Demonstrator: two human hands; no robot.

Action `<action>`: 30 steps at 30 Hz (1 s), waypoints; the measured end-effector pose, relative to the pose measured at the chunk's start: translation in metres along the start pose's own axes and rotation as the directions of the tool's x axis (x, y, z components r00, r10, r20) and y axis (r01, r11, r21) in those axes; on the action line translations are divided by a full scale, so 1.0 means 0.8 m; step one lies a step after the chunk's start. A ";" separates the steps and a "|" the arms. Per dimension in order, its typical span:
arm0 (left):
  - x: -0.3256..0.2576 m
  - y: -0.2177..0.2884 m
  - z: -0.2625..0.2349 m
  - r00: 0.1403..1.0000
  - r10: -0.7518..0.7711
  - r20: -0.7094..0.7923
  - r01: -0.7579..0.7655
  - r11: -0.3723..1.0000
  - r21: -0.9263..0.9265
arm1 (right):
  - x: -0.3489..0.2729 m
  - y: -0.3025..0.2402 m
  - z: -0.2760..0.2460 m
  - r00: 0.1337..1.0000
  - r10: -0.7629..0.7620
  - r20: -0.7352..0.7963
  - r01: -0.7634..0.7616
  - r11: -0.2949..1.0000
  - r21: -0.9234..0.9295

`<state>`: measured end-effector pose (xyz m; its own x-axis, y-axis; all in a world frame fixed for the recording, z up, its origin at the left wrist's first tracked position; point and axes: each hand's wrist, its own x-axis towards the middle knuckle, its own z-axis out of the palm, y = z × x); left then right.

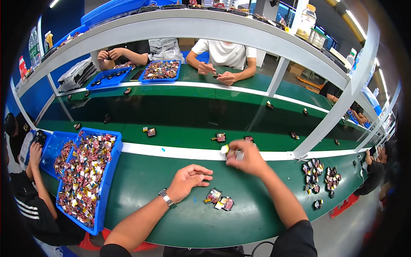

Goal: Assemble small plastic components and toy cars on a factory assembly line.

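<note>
My right hand (248, 159) reaches over the white rail, thumb and fingers closed on a small electronic part. A white-and-yellow end (225, 149) of it shows beside the fingertips; my fingers hide most of the rest. My left hand (188, 183) hovers above the green bench with its fingers loosely stretched, holding nothing; a metal watch is on that wrist. Between my forearms lies a pair of small black-cased circuit modules (219, 199) with red boards and white and yellow bits. Beyond my right hand another module (249, 139) sits on the green belt, partly hidden.
At left, a large blue tray (112, 180) brims with red, white and yellow parts. Clusters of modules (314, 171) lie at right. A white rail (188, 151) borders the belt, and a grey post (317, 130) rises at right. Co-workers sit opposite and on both sides.
</note>
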<state>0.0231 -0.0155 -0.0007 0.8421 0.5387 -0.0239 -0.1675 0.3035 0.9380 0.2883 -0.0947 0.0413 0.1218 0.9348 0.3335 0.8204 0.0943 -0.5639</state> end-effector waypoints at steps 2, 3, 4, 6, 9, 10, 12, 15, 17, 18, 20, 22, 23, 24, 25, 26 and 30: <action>0.001 -0.001 0.003 0.999 0.014 -0.030 -0.014 1.000 -0.017 | -0.038 -0.035 0.008 0.983 0.094 0.158 -0.106 0.992 0.065; 0.001 0.001 0.006 0.997 0.070 -0.029 -0.069 0.997 0.019 | -0.049 -0.045 0.012 0.982 0.054 0.180 -0.067 0.996 0.067; 0.001 0.001 0.007 0.992 0.121 -0.032 -0.119 0.991 0.057 | -0.053 -0.050 0.016 0.983 0.017 0.185 -0.023 0.999 0.034; -0.001 -0.002 0.005 0.988 0.148 -0.045 -0.143 0.986 0.083 | -0.052 -0.057 0.015 0.975 -0.013 0.220 0.001 0.998 0.057; 0.000 -0.006 -0.002 0.979 0.189 -0.080 -0.179 0.977 0.117 | -0.018 -0.036 0.019 0.958 0.268 0.106 -0.281 0.951 0.130; 0.001 -0.006 -0.002 0.976 0.200 -0.092 -0.189 0.975 0.115 | -0.005 -0.014 0.027 0.964 0.266 -0.027 -0.265 0.964 0.016; 0.003 -0.004 0.003 0.976 0.192 -0.104 -0.180 0.977 0.114 | 0.018 0.026 0.046 0.953 0.247 -0.174 -0.267 0.958 -0.103; 0.004 -0.004 0.002 0.974 0.184 -0.129 -0.169 0.978 0.122 | 0.050 0.029 0.073 0.906 0.217 -0.362 -0.312 0.922 -0.228; 0.002 -0.005 -0.001 0.966 0.194 -0.169 -0.165 0.971 0.170 | 0.061 0.022 0.079 0.888 0.318 -0.333 -0.405 0.883 -0.237; 0.003 -0.003 -0.002 0.968 0.193 -0.162 -0.165 0.971 0.172 | 0.064 0.025 0.081 0.877 0.308 -0.368 -0.406 0.885 -0.227; 0.006 0.002 -0.003 0.958 0.201 -0.203 -0.153 0.962 0.227 | 0.061 0.036 0.076 0.870 0.308 -0.384 -0.397 0.901 -0.176; 0.005 0.008 -0.007 0.950 0.188 -0.250 -0.134 0.967 0.219 | 0.054 0.034 0.069 0.867 0.303 -0.396 -0.377 0.918 -0.122; 0.005 0.010 -0.011 0.936 0.172 -0.306 -0.111 0.972 0.207 | 0.046 0.021 0.065 0.911 0.271 -0.310 -0.277 0.961 0.024; 0.005 0.013 -0.014 0.934 0.144 -0.325 -0.082 0.977 0.198 | 0.037 0.006 0.061 0.948 0.220 -0.228 -0.181 0.967 0.178; 0.003 0.018 -0.012 0.934 0.141 -0.329 -0.079 0.977 0.196 | 0.025 -0.017 0.052 0.975 0.144 -0.167 -0.110 0.974 0.195; 0.000 0.024 -0.009 0.952 0.075 -0.296 -0.040 0.992 0.123 | 0.012 -0.039 0.043 0.991 0.040 -0.131 -0.016 0.983 0.184; -0.006 0.034 -0.006 0.992 -0.129 0.006 0.129 0.992 -0.002 | -0.036 -0.091 0.027 0.976 -0.203 0.076 0.185 0.963 0.195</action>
<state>0.0116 -0.0060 0.0229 0.8598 0.4904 -0.1426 -0.0584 0.3718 0.9265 0.2132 -0.1211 0.0566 -0.0900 0.9196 0.3825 0.7041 0.3303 -0.6286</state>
